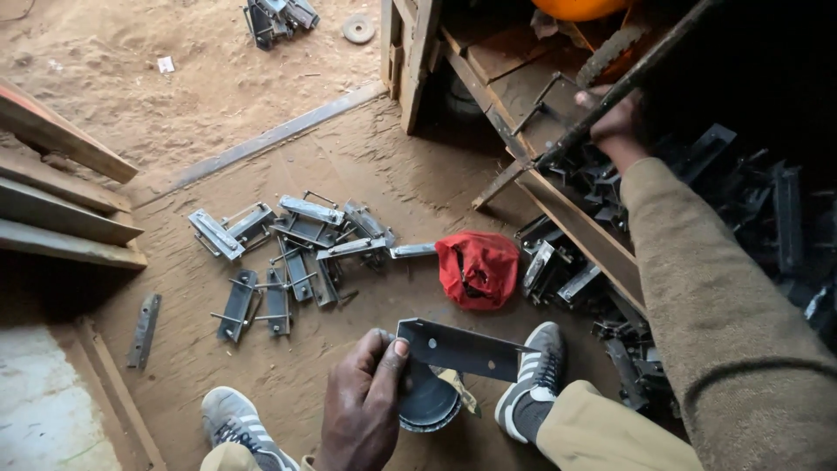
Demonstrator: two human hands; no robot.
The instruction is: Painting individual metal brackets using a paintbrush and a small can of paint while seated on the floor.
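Observation:
My left hand (364,397) grips one end of a flat grey metal plate (466,349) with a small hole, held low between my two shoes. A dark round disc (429,403) lies under the plate by that hand. My right hand (617,118) reaches far forward at the upper right. Its fingers are curled around a long dark metal bar (602,109) that slants across a wooden frame (558,205).
Several grey metal latch pieces (292,253) lie scattered on the dirt floor ahead. A red bag (478,269) sits beside them. A heap of dark metal parts (697,201) fills the right side. Wooden planks (61,209) lie at left. My shoes (534,375) are at the bottom.

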